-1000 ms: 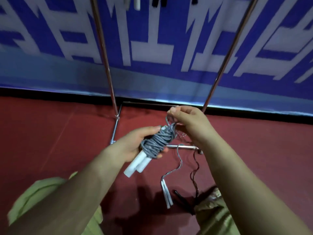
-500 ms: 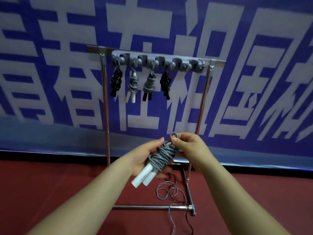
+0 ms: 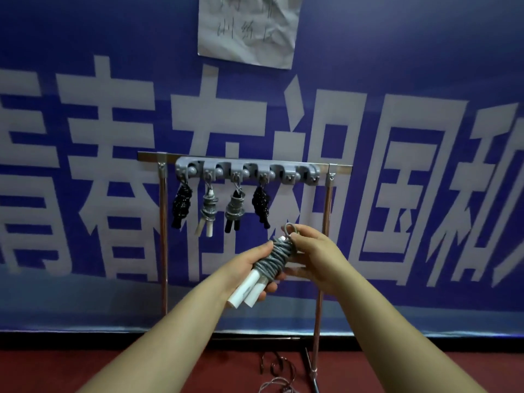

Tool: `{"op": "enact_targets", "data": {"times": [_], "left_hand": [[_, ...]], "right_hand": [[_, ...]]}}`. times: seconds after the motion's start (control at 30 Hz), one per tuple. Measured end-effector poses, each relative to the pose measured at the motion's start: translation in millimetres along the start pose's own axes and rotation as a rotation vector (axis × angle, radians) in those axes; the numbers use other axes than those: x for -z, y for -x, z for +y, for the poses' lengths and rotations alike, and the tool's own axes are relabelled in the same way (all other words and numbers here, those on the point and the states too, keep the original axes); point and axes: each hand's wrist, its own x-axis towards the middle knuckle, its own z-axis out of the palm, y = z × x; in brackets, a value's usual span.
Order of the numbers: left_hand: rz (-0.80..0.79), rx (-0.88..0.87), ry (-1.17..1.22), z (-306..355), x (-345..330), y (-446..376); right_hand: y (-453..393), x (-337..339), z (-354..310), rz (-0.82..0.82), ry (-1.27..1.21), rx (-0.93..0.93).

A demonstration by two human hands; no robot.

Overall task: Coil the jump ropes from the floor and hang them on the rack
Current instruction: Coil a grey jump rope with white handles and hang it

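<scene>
Partway through: along the rack (image 3: pixel 243 161), four coiled ropes hang from the left-hand hooks, namely a black bundle (image 3: pixel 182 207), a grey bundle with white handles (image 3: pixel 209 209), a grey bundle with black handles (image 3: pixel 234 209) and a second black bundle (image 3: pixel 261 206); the two hooks at the right end (image 3: pixel 302 177) look free. Left hand (image 3: pixel 249 263) wraps around the wound grey rope (image 3: pixel 273 258), white handles pointing down. Right hand (image 3: pixel 314 252) pinches its top loop (image 3: pixel 289 228). Loose rope (image 3: pixel 276 375) remains on the floor (image 3: pixel 85 370) near the rack's right foot.

I see dim, bluish, even light with soft shadows, mild overall blur, no glare, and wide-angle bending toward the edges of my view
</scene>
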Motion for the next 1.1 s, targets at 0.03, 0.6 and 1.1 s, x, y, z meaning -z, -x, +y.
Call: {"op": "enact_targets", "data": {"times": [0.03, 0.6, 1.1], "left_hand": [[-0.009, 0.011, -0.008, 9.0, -1.7, -7.2], [0.346, -0.221, -0.015, 85.9, 7.7, -127.1], [0.355, -0.190, 0.035, 73.8, 35.3, -157.9]], "right_hand": [[-6.6, 3.1, -5.4, 0.010, 0.038, 0.012], [-178.5, 43.3, -52.8, 0.343, 0.152, 0.236], [-222.4, 52.5, -24.6, 0.324, 0.247, 0.140]]}}
